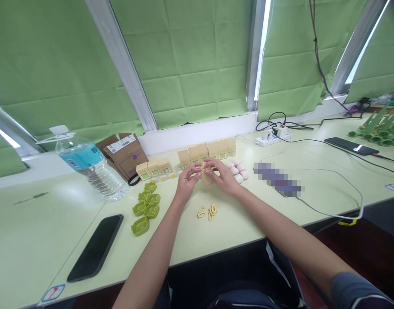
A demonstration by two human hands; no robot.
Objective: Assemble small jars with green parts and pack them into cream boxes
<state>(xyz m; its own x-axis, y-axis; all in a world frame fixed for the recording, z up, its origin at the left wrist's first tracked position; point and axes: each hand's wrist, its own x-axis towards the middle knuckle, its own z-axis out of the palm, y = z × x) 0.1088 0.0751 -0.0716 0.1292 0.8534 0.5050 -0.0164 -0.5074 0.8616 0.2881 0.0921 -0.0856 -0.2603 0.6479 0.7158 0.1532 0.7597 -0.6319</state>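
The bare left forearm and right forearm reach forward, converging over the smooth pale-cream table. The left hand, fingers curled, pinches one side of a small pale-yellow box-shaped piece; the right hand, fingers bent, grips its other side. The piece sits between both hands, beyond the small yellow loop-shaped parts.

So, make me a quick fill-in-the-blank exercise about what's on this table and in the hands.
1. Of the left hand and right hand, both holding the pale yellow piece, the ____ one is nearer the pinkish-white pieces.
2. The large bottle has a ____ cap.
3. The small cup-like pieces left of the hands are ____.

Missing words: right; white; green.
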